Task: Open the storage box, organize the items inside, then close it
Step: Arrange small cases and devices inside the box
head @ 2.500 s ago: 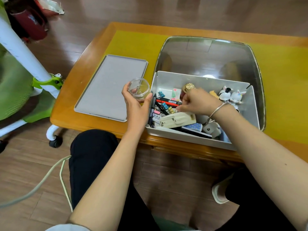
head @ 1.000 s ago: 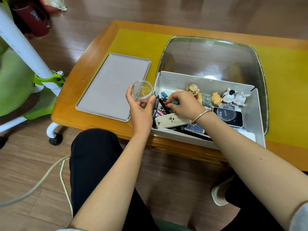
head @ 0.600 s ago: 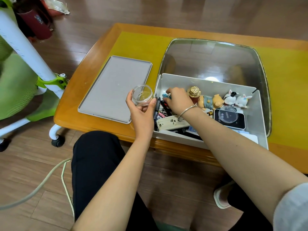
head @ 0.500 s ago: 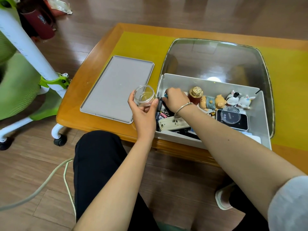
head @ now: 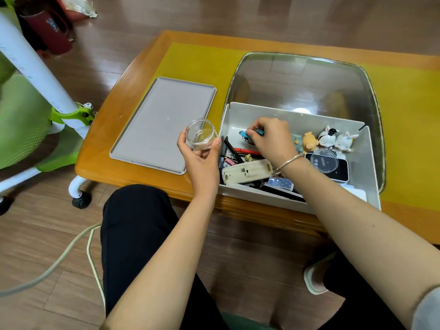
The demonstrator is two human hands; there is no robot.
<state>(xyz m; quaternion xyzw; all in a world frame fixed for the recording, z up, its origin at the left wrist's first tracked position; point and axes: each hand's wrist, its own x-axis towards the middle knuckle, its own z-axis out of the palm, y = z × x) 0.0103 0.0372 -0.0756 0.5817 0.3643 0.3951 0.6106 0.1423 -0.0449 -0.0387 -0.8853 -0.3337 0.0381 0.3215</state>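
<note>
The white storage box (head: 371, 163) stands open on the table, full of small items. Its grey lid (head: 162, 125) lies flat to the left. My left hand (head: 202, 158) grips a small clear jar (head: 201, 134) just outside the box's left wall. My right hand (head: 271, 136) is inside the box at its back left, fingers curled and pinching small blue clips (head: 244, 134). Below it lie pens (head: 232, 150), a cream stapler (head: 246, 171) and a white phone (head: 333, 169) with a clear round lid (head: 325, 160) on it. Small animal figurines (head: 331, 139) stand along the back wall.
The box sits on a glass inset (head: 302, 79) in the yellow-topped wooden table (head: 195, 58). A green and white chair (head: 28, 120) stands at the left, a cable (head: 59, 260) runs over the floor, and my knees are under the table's front edge.
My right hand has moved from the box's middle to its back left corner and picked up blue clips. The left hand has kept holding the jar beside the box.
</note>
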